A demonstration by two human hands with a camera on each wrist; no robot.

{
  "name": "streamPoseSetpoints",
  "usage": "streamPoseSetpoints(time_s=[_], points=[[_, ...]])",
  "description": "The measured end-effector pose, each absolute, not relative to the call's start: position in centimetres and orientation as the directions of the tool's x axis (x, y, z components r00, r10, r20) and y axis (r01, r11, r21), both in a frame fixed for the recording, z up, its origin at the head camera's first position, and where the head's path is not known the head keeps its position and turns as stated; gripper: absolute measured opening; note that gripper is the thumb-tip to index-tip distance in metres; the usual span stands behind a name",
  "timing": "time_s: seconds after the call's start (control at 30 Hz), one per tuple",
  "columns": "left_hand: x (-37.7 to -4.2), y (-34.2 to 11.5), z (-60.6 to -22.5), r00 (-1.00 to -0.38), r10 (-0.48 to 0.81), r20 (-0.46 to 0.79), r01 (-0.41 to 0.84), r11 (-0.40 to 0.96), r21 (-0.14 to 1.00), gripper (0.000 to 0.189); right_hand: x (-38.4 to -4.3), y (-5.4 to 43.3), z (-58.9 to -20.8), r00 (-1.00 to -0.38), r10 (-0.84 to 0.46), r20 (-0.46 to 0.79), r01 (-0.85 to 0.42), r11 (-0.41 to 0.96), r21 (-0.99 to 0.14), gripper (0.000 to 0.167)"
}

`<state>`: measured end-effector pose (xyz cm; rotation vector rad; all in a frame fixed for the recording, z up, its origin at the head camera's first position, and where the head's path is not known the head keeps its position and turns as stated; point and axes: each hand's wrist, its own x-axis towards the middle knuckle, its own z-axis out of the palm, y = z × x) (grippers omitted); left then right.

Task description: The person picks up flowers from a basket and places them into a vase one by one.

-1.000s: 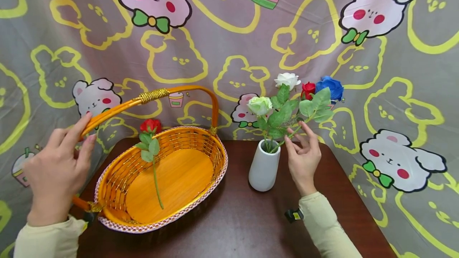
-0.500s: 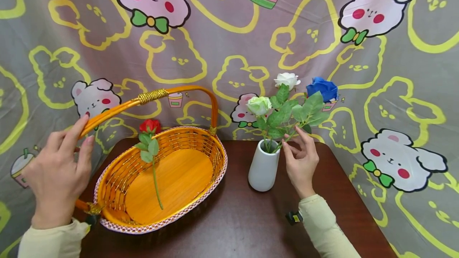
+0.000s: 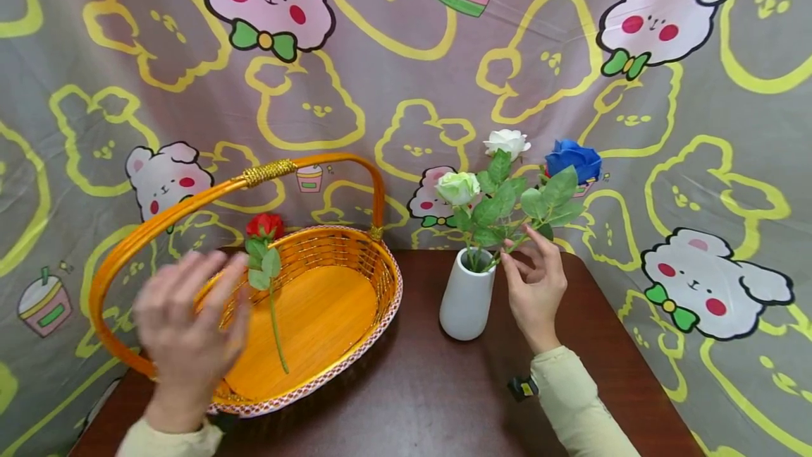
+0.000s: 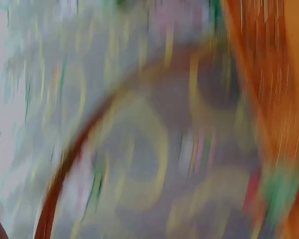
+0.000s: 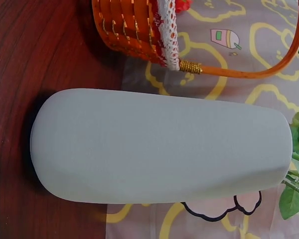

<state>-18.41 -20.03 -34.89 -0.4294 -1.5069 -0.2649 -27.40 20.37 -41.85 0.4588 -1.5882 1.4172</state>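
Note:
My left hand (image 3: 190, 330), blurred by motion, hangs in front of the left side of the orange woven basket (image 3: 355, 372), apart from its handle (image 3: 171, 204) and holding nothing. Inside the basket a red rose (image 3: 265, 226) leans on the far rim, its stem across the floor. My right hand (image 3: 538, 284) pinches the stem of a blue rose (image 3: 573, 161) just above the mouth of the white vase (image 3: 466, 302). White (image 3: 507, 142) and pale green (image 3: 458, 188) roses also stand in the vase. Another red bloom is mostly hidden behind the blue one.
A dark brown table (image 3: 412, 400) carries the basket and vase. Close behind hangs a grey curtain (image 3: 406, 76) printed with cartoon rabbits. The basket's tall handle arches above its bowl. In the right wrist view, the vase (image 5: 159, 147) fills the middle.
My left hand has let go of the basket handle and moved right, over the basket's left side. My right hand, still on the stem, has tipped the blue rose slightly left, in front of the red bloom.

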Motion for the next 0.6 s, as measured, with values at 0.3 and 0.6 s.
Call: streamPoseSetpoints(time_s=[0.3,0.6], points=[[-21.2,-4.0,-46.3,-0.644,0.446,0.622,0.726,0.612,0.313,0.067,-27.5,20.3,-42.3,-0.520,0.310,0.796,-0.763,0.251,-0.596,0.062],[-28.7,1.4,-49.2,-0.905,0.364,0.223,0.374,0.427,0.823,0.128,-27.4,20.1,-42.5,-0.556,0.312,0.770,-0.747,0.218,-0.628,0.060]])
